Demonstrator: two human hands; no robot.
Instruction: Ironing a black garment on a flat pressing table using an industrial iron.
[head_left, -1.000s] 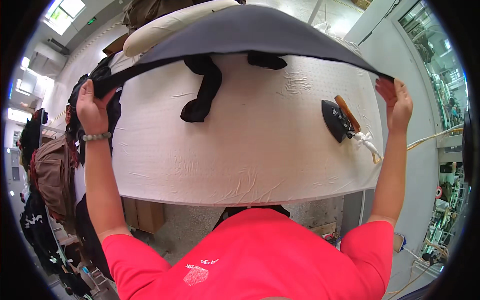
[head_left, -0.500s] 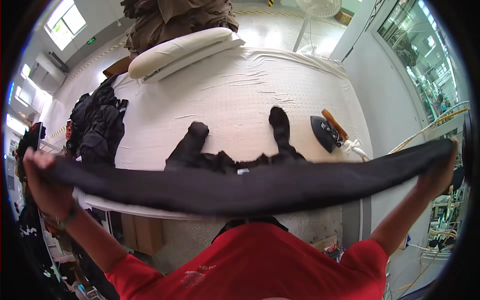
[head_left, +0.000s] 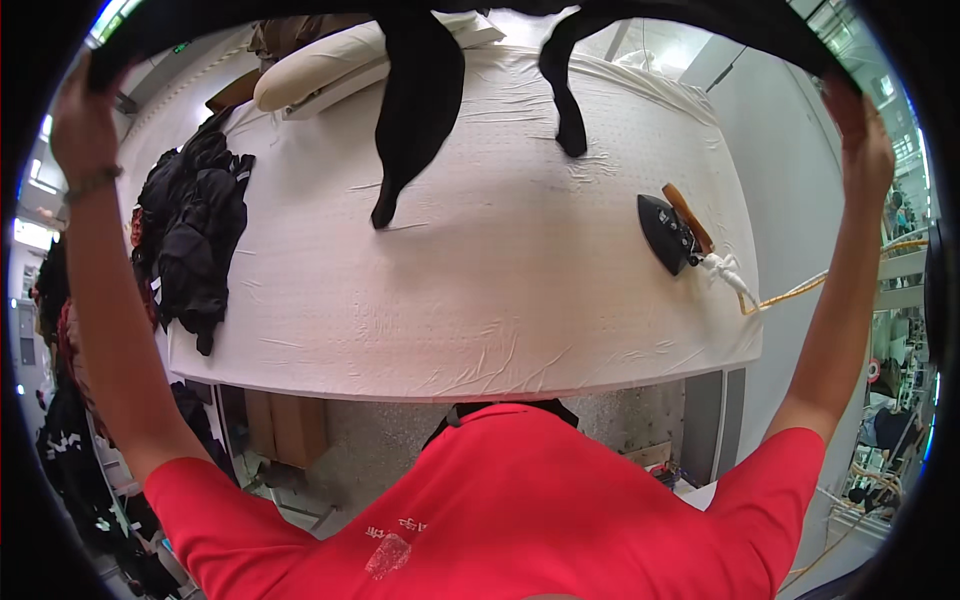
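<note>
A black long-sleeved garment [head_left: 420, 90] is stretched wide across the top of the view, with two sleeve-like parts hanging down over the white padded table [head_left: 470, 290]. At the far left, my left hand [head_left: 85, 130] is closed on one end of it, with the arm raised. My right hand [head_left: 862, 130] grips the opposite end at the far right. The garment's upper part runs out of the picture, and the fingertips are partly hidden by the cloth.
A black iron [head_left: 665, 235] with a wooden handle rests at the table's right, its cord trailing off. Dark clothes [head_left: 195, 230] are heaped at the left edge. A cream padded board [head_left: 325, 70] lies at the back, and a wall [head_left: 775, 150] stands on the right.
Both arms have gone up and away from me, lifting the black garment. Its sleeves, which lay on the table, now hang above it.
</note>
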